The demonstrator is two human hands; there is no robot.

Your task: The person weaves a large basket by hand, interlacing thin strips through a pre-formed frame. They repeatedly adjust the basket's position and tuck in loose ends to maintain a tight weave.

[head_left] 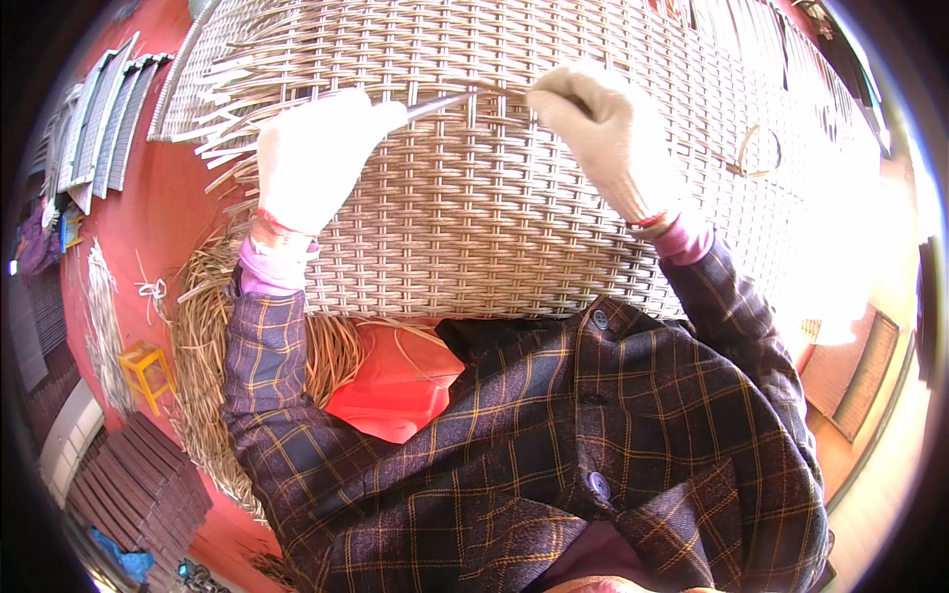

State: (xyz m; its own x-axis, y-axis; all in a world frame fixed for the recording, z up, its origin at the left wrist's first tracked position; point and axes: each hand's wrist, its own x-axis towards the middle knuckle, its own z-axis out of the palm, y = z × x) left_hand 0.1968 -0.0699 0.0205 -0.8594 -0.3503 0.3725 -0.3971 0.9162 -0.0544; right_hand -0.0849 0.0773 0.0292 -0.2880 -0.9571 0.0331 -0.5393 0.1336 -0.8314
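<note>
A wide panel of woven grey-brown wicker [494,217] spreads out in front of me. My left hand [321,148], in a white knit glove, is closed round a slim, pointed metal tool [440,104] near the panel's left side. The tool's tip reaches the weave at the upper middle. Gloved in white as well, my right hand [603,133] is closed at the right end of a thin dark wicker strip [502,91]. That strip meets the tool's tip. Loose strip ends [222,114] fan out from the panel's left edge, beside my left hand.
A heap of tan strips [203,356] lies on the red floor by my left arm. Beside it are a red plastic object [395,390] and a small yellow stool [148,371]. Slatted panels [104,128] stand at far left. A bent strip [756,153] sticks up at the right.
</note>
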